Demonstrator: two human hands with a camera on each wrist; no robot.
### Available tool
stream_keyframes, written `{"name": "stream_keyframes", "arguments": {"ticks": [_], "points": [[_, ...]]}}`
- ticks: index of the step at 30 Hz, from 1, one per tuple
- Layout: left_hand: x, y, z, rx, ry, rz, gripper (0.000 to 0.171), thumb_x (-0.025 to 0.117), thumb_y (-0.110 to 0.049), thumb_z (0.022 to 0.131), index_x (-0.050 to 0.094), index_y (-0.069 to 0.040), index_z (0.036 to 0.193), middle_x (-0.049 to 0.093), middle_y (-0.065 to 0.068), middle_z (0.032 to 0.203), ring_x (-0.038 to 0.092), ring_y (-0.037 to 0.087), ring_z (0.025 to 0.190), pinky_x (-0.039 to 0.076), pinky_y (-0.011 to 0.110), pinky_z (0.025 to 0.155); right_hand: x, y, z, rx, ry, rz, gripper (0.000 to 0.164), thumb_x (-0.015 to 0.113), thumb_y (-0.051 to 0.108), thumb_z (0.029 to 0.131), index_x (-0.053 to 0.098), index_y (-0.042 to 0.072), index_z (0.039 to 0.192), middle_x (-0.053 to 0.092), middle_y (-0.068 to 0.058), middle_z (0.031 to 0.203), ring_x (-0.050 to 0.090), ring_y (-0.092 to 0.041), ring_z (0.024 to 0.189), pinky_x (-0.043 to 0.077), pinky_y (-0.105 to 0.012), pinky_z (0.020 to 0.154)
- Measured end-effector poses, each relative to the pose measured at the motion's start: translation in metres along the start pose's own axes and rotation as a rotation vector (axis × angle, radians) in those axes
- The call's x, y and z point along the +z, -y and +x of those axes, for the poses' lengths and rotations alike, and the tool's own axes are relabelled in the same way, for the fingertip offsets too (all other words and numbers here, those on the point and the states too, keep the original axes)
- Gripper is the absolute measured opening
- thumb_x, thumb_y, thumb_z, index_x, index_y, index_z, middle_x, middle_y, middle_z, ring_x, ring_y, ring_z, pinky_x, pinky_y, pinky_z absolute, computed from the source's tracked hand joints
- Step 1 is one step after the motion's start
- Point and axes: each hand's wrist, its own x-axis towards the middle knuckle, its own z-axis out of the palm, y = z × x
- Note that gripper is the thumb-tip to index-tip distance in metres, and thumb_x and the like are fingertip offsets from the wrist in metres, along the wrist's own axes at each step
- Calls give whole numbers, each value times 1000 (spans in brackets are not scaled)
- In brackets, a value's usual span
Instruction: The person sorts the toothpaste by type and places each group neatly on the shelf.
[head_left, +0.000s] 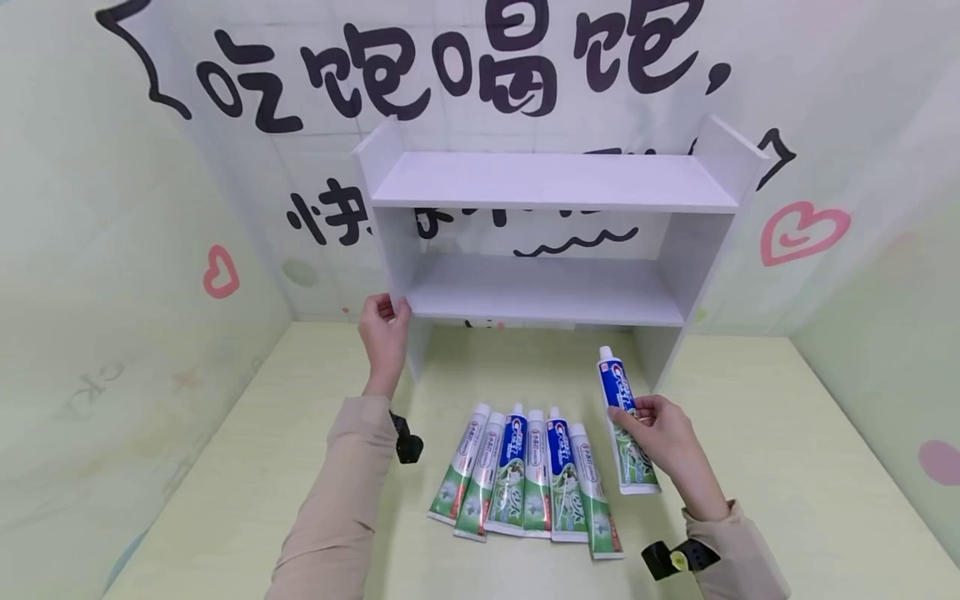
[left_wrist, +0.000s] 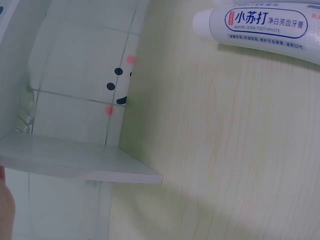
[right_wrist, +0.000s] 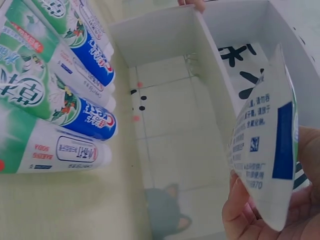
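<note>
My left hand grips the left side panel of a white two-tier shelf, thumb at the front edge. In the right wrist view, its fingertips show over that panel. My right hand pinches a blue, white and green Crest toothpaste tube, cap up, in front of the shelf's right end. The right wrist view shows that tube's printed back. On the table between the hands lies a row of several toothpaste tubes, Crest ones mixed with white-and-green baking soda ones, caps toward the shelf.
The shelf stands on a pale wood-grain table against a white wall with large black characters. Side walls with pink hearts enclose the table left and right. The shelf's lower board spans between its side panels.
</note>
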Motion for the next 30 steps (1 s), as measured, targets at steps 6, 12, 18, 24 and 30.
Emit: {"name": "stream_keyframes", "arguments": {"ticks": [6, 12, 18, 24, 30], "points": [[0, 2, 1, -2, 10, -7, 28, 57, -14, 86, 53, 6, 104, 59, 19, 99, 57, 22, 88, 49, 30, 79, -5, 8, -1, -15, -19, -9, 58, 59, 31, 87, 44, -15, 119, 56, -23, 97, 55, -17, 74, 49, -22, 57], [0, 3, 0, -8, 7, -5, 28, 57, -15, 85, 53, 6, 104, 59, 19, 99, 56, 21, 87, 49, 26, 77, -8, 13, 0, -22, -42, -6, 56, 60, 30, 85, 46, -13, 118, 56, -22, 98, 54, -17, 75, 48, -20, 58], [-1, 2, -1, -8, 5, 2, 28, 57, -15, 86, 53, 6, 104, 59, 19, 99, 56, 21, 86, 47, 22, 75, -12, 18, 0, -17, -46, 2, 58, 60, 31, 85, 45, -13, 120, 56, -22, 101, 54, -17, 77, 48, -18, 59], [-1, 0, 1, 6, -3, 6, 28, 57, -15, 85, 53, 6, 104, 59, 20, 98, 57, 22, 86, 48, 24, 75, -17, 26, 1, -37, -64, -18, 56, 61, 30, 85, 46, -13, 118, 57, -22, 100, 54, -18, 79, 46, -17, 60], [-2, 0, 0, -7, -4, 8, 27, 57, -15, 86, 53, 6, 104, 59, 20, 98, 56, 22, 87, 49, 28, 78, -22, 34, 2, -60, -81, -39, 57, 61, 32, 85, 47, -13, 118, 57, -22, 100, 55, -18, 78, 46, -17, 59]]}}
